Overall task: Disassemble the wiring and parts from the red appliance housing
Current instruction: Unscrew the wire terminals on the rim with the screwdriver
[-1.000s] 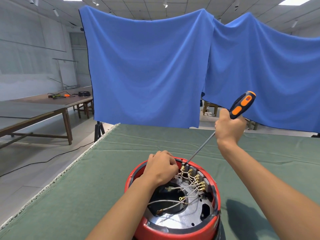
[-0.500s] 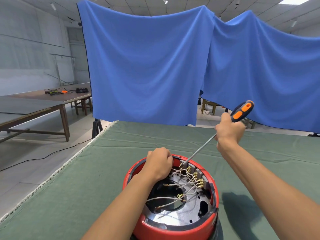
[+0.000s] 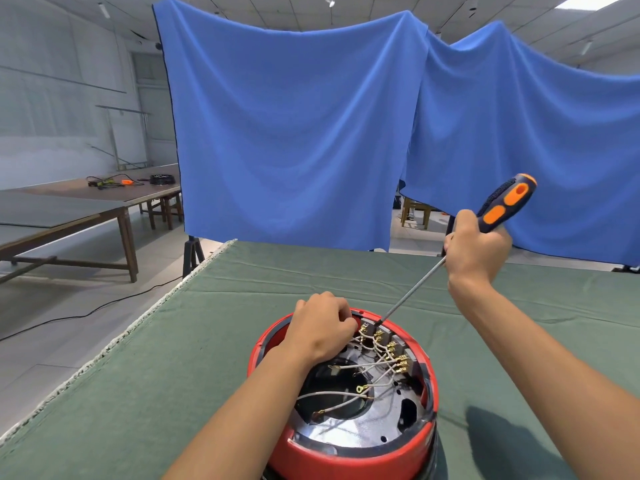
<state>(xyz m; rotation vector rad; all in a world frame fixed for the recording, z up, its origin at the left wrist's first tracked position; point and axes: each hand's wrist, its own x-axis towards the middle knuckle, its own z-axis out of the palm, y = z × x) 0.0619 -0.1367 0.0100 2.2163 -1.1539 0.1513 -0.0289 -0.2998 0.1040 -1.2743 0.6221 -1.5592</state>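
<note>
The round red appliance housing (image 3: 349, 457) stands on the green cloth at the bottom centre, its silver inner plate (image 3: 363, 424) facing up. White wires (image 3: 332, 394) run across the plate to a row of brass terminals (image 3: 389, 348) along the far right rim. My left hand (image 3: 320, 327) rests curled on the far rim beside the terminals; its fingertips are hidden. My right hand (image 3: 476, 252) grips the dark blue and orange handle of a screwdriver (image 3: 505, 202). The thin shaft slants down and its tip meets the far end of the terminal row.
The green cloth-covered table (image 3: 173, 375) has its left edge running diagonally near the housing. Blue drapes (image 3: 294, 133) hang behind the table. A brown workbench (image 3: 69, 206) with cables stands far left, and a black cable lies on the floor.
The view has shifted a little. My right hand and the screwdriver handle dipped, then rose again, the tip staying at the terminals. The left hand stays on the rim.
</note>
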